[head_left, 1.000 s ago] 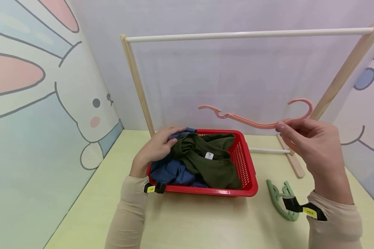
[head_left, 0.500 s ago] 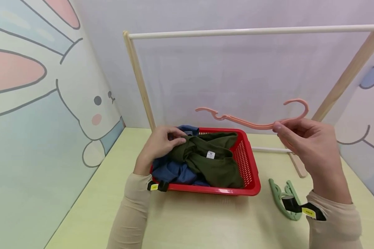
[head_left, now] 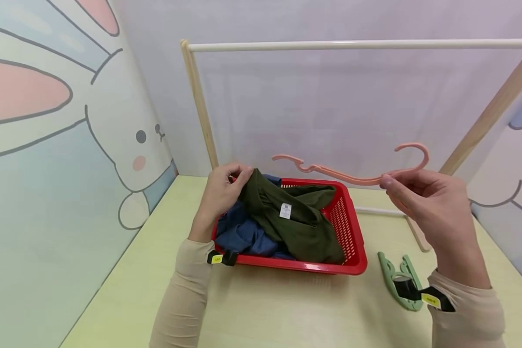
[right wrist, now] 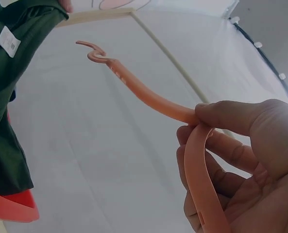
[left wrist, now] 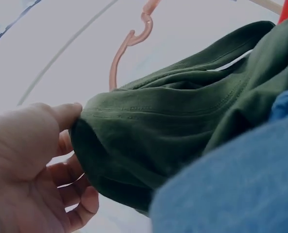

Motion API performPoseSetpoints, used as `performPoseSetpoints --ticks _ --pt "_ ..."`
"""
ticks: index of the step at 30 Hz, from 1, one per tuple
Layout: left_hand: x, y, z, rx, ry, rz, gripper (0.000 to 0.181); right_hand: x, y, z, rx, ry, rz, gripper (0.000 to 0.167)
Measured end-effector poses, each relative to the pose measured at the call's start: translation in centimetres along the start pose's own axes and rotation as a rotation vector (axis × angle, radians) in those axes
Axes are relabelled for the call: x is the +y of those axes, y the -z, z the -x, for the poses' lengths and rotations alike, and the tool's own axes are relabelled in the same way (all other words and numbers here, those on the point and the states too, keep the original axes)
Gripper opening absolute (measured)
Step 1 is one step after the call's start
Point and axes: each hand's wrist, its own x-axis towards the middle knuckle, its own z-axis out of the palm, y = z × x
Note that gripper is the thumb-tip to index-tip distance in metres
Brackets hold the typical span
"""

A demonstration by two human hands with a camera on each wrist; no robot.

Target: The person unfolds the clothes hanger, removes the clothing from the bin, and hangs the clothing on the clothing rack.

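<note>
Above the left end of the red basket (head_left: 357, 249), the left hand (head_left: 221, 195) pinches the dark green garment (head_left: 311, 237), its edge raised higher than half a second ago; the rest lies in the basket, partly over blue cloth (head_left: 245, 237). Right of the basket, the right hand (head_left: 441, 208) holds the pink hanger (head_left: 345, 177) between its fingers, much as before.

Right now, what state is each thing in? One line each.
red basket: upright, loaded
green garment: rumpled, one edge held up
blue cloth: crumpled, in the red basket
pink hanger: held in the air, arms spread, no garment on it
green hanger: lying down, looks folded
rack: standing
left hand: pinching green garment
right hand: holding pink hanger
</note>
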Motion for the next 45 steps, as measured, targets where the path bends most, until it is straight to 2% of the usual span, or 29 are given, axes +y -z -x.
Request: performPoseSetpoints --ticks 3,7,11,14,16,20,24,28,31,35,40,43,45 --pt "-0.3 0.2 0.0 -0.027 0.006 -0.010 0.028 0.0 -0.1 0.1 0.001 -0.001 0.048 0.030" --pt "-0.7 1.3 0.3 -0.132 0.035 0.005 0.022 -0.1 -0.3 0.1 0.004 -0.002 0.051 0.031" --pt "-0.9 3.0 0.7 -0.237 0.074 0.011 0.039 -0.2 -0.5 0.1 0.004 0.003 0.000 0.031" --pt "-1.0 3.6 0.9 -0.262 0.094 -0.011 0.054 -0.3 -0.5 0.1 0.005 0.010 -0.069 0.031" --pt "-1.0 3.5 1.0 -0.248 0.101 -0.030 0.052 -0.4 -0.4 0.1 0.003 0.015 -0.128 0.031" --pt "-0.8 2.6 0.7 -0.183 0.085 -0.061 0.029 -0.4 -0.1 0.1 0.007 0.031 -0.213 0.030" --pt "-0.4 1.5 0.3 -0.123 0.054 -0.019 0.014 -0.4 -0.1 0.3 0.025 0.030 -0.251 0.029" --pt "-0.1 0.7 0.1 -0.072 0.026 0.055 0.013 -1.5 -0.8 0.1 0.012 0.030 -0.155 0.033" --pt "0.0 0.4 -0.1 -0.042 0.008 0.096 0.013 -3.2 -2.0 -0.5 -0.009 0.046 -0.048 0.033" --pt "0.1 0.2 -0.2 -0.026 0.004 0.116 0.015 -6.0 -4.4 -1.6 -0.038 0.107 -0.015 0.030" --pt "0.1 0.0 -0.1 -0.009 0.003 0.107 0.014 -8.3 -7.8 -2.9 -0.118 0.180 -0.147 0.026" --pt "0.1 -0.2 -0.2 -0.007 -0.009 0.115 0.013 -8.6 -9.5 -3.6 -0.157 0.183 -0.287 0.024" --pt "0.2 -0.5 -0.3 -0.011 -0.017 0.124 0.012 -8.6 -10.3 -3.9 -0.159 0.196 -0.339 0.022"
